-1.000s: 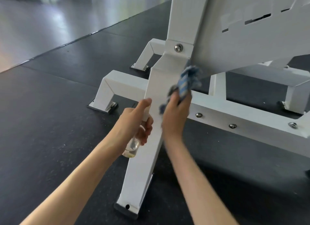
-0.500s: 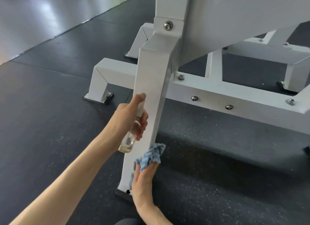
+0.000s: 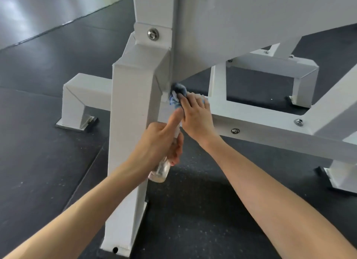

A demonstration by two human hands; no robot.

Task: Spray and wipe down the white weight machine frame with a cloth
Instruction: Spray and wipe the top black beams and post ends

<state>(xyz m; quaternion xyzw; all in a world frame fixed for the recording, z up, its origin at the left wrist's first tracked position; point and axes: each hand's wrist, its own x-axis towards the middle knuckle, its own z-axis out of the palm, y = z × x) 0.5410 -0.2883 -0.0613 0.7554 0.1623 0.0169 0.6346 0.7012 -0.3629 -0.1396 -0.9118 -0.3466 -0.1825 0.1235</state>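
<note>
The white weight machine frame (image 3: 133,108) fills the view, its slanted front leg running down to a foot on the black floor. My right hand (image 3: 195,115) holds a blue cloth (image 3: 176,94) against the joint where the leg meets the horizontal crossbar (image 3: 270,135). My left hand (image 3: 160,142) grips a small clear spray bottle (image 3: 160,171) just right of the leg, index finger raised over the bottle's top. The nozzle itself is hidden by my fingers.
Black rubber mat flooring (image 3: 38,152) surrounds the frame, with a shiny grey floor (image 3: 38,11) beyond at the upper left. More white frame feet stand at the left (image 3: 77,112) and at the right (image 3: 340,179). Bolts (image 3: 235,131) stud the crossbar.
My right hand has carried the cloth up from near the foot of the leg to the joint by the crossbar. The camera has moved closer; my left hand keeps its hold on the bottle.
</note>
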